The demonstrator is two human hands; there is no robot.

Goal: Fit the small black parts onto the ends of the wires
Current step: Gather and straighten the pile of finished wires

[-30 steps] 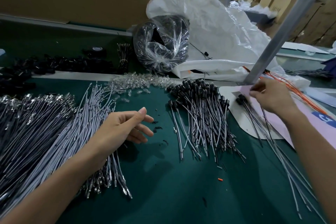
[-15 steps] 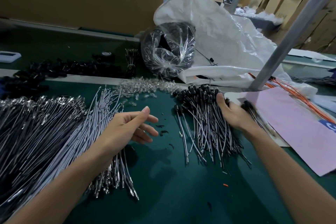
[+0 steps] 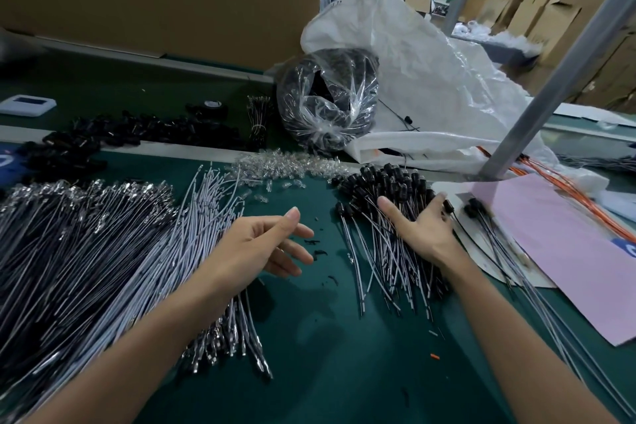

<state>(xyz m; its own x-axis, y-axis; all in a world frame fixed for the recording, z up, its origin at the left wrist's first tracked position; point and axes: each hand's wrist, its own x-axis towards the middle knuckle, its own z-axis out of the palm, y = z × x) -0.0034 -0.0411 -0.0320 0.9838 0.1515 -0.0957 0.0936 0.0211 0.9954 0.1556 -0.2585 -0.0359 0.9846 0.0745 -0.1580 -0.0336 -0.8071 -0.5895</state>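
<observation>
A big heap of bare grey wires with metal ends covers the left of the green table. My left hand hovers over its right edge, fingers loosely spread, holding nothing. A pile of wires fitted with black parts lies in the middle. My right hand rests on that pile with straight fingers, thumb pointing left. A few small black parts lie loose between the hands. Further fitted wires lie on the white card at the right.
Clear plastic pieces are scattered behind the wires. A clear bag of black items and a white sack stand at the back. More black parts line the far strip. A grey post, pink sheet and orange wires sit right.
My right hand has come left from the pink sheet onto the fitted-wire pile and flattened out there. My left hand has stayed in place, fingers slightly more spread.
</observation>
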